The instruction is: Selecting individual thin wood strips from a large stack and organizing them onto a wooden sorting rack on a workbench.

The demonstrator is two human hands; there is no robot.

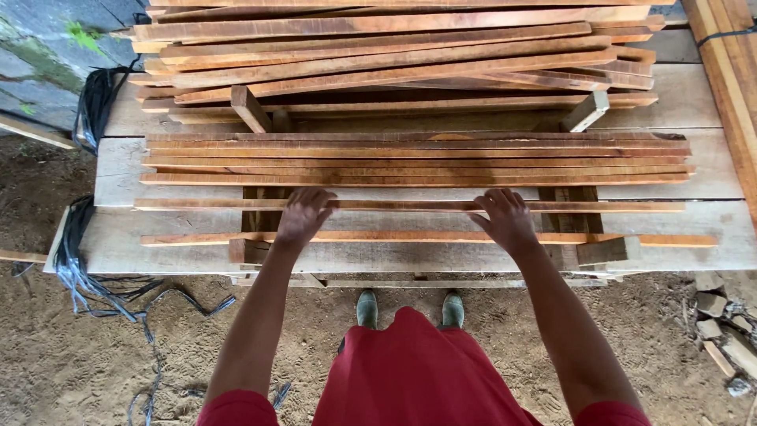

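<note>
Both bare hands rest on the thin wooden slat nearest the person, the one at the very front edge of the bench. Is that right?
Not quite. In the head view the left hand and right hand are on the second slat from the front; the nearest slat lies untouched between it and the bench edge. Both hands are bare.

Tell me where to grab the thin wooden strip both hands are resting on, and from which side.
Probably grip the strip where the left hand and right hand rest now, spread either side of its middle, coming from above on the near side. It is long, thin and lies flat across the cross blocks, so a wide two-hand hold should keep it level. A gap separates it from the next slat, leaving room for fingers.
</note>
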